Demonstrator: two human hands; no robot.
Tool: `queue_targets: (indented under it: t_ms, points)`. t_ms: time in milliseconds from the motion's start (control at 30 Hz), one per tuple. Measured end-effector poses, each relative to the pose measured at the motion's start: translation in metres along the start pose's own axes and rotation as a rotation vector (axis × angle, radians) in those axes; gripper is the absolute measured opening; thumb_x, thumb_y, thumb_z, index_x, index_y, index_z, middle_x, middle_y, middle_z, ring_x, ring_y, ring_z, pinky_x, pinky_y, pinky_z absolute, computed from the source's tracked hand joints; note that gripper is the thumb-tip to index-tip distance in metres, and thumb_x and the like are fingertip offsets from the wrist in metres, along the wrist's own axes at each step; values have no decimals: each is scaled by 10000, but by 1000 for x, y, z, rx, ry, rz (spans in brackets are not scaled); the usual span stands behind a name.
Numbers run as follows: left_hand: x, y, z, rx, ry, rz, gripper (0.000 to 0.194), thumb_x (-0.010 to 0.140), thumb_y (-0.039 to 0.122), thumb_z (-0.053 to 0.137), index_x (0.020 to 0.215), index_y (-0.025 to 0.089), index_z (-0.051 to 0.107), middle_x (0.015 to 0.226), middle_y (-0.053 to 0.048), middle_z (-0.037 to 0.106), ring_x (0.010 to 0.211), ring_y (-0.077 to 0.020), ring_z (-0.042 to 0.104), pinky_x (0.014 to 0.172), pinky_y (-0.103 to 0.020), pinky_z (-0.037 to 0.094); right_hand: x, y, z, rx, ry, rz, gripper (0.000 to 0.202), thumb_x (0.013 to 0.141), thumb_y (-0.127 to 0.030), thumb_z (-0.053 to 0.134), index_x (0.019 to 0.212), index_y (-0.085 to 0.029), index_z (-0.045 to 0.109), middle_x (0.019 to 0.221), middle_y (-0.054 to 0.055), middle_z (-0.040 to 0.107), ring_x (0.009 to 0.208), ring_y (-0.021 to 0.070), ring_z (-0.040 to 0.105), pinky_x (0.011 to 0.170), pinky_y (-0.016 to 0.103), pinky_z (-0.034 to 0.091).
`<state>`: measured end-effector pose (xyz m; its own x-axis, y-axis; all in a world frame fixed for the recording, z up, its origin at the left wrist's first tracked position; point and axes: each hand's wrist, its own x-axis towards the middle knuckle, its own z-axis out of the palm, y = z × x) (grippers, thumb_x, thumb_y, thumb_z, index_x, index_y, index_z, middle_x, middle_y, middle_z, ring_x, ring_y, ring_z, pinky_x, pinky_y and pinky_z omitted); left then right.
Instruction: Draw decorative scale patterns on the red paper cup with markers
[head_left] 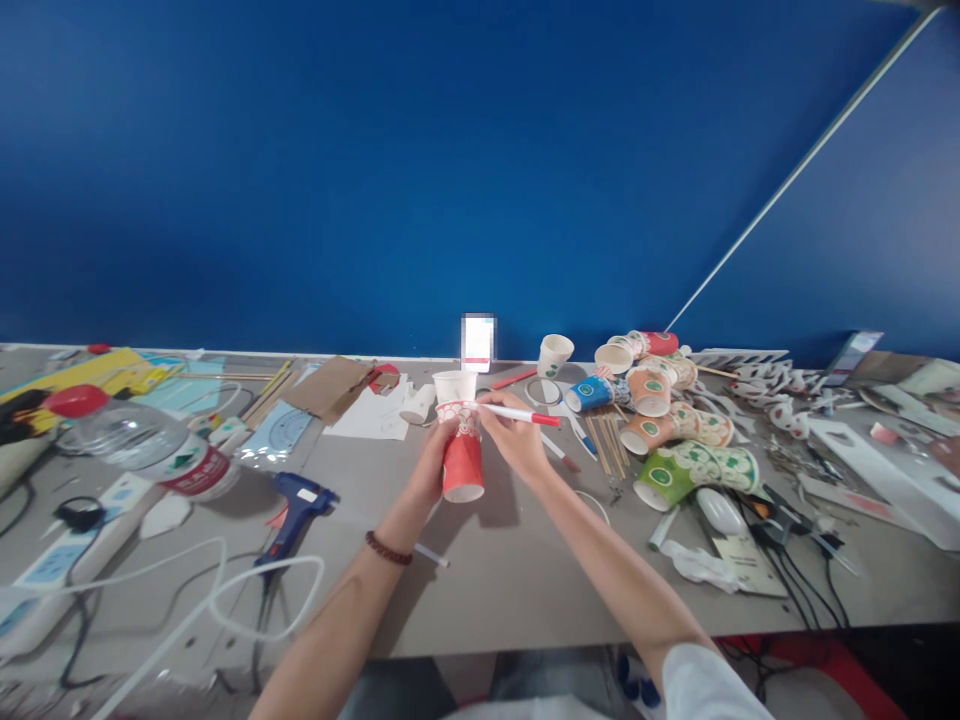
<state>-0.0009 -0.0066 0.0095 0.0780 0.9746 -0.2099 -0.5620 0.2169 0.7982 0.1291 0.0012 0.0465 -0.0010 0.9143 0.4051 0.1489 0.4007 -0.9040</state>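
My left hand (430, 462) is closed around the side of a red paper cup (463, 468) with a white patterned band, tilted with its base toward me. A white paper cup (454, 386) shows at the far end of the red one; I cannot tell how the two are joined. In my right hand (513, 436) is a white marker with a red end (525, 414), pinched in the fingers. Its tip is at the patterned band, and whether it touches the paper is unclear. Just behind the cups stands a lit phone (478, 342).
On the right lie several coloured paper cups (660, 478) and wooden sticks (607, 446). To the left are a blue glue gun (294, 515), a red-capped plastic bottle (161, 450), a white power strip (82, 550) and loose cables. A blue partition (450, 180) rises behind the table.
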Motion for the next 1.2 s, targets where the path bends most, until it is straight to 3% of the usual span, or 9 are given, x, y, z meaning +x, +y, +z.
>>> queue_targets:
  t_ms: [600, 1200]
  points:
    - [-2, 1, 0, 1, -16, 35, 350, 732, 410, 669, 943, 132, 650, 779, -54, 669, 642, -155, 616, 642, -277, 481, 0, -3, 0, 7, 5, 15, 128, 798, -312, 569, 827, -204, 630, 819, 26, 640, 733, 160, 605, 672, 289, 511]
    - [1, 1, 2, 152, 56, 158, 365, 699, 394, 690, 971, 155, 639, 806, -48, 668, 672, -158, 622, 630, -255, 479, 1, 0, 0, -19, -12, -9, 134, 794, -304, 571, 852, -212, 648, 865, 30, 665, 797, 173, 625, 726, 298, 515]
